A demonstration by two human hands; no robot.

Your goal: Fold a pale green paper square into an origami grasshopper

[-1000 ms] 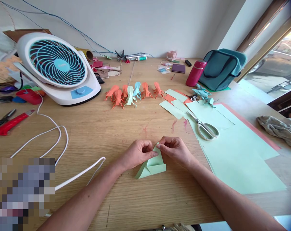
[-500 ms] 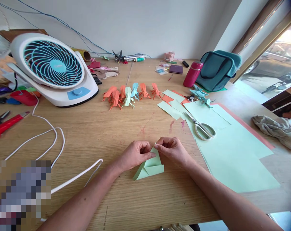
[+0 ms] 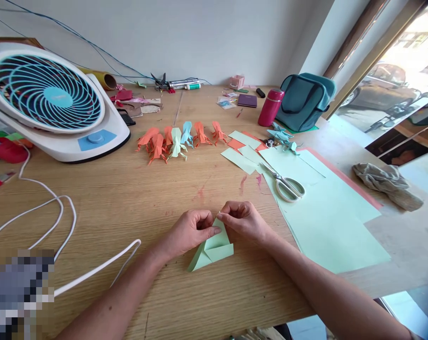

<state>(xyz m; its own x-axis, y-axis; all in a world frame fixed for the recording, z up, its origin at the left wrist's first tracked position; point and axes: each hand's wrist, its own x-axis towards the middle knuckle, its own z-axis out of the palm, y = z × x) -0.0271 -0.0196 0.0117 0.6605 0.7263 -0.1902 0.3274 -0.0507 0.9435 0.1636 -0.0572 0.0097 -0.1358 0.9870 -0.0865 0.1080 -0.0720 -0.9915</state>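
Note:
A piece of light green paper (image 3: 218,251), folded into a pointed shape with a turned-up flap along its lower edge, is held just over the wooden table. My left hand (image 3: 196,231) pinches its upper left side between thumb and fingers. At the top tip, the thumb and forefinger of my right hand (image 3: 242,221) close on the paper. Part of the upper fold is hidden behind my fingers. Scissors (image 3: 286,186) with white handles lie to the right on large light green sheets (image 3: 336,231).
Folded paper figures in orange (image 3: 157,147), pale green (image 3: 176,143) and blue (image 3: 187,134) stand beyond my hands. A fan (image 3: 58,99) and a white cable (image 3: 100,267) are at left. A pink bottle (image 3: 271,107), a teal bag (image 3: 298,104) and a cloth (image 3: 387,184) are at right.
The view has turned a little to the right, so everything appears shifted left. Both hands keep the same pinching hold on the green paper, whose shape looks unchanged.

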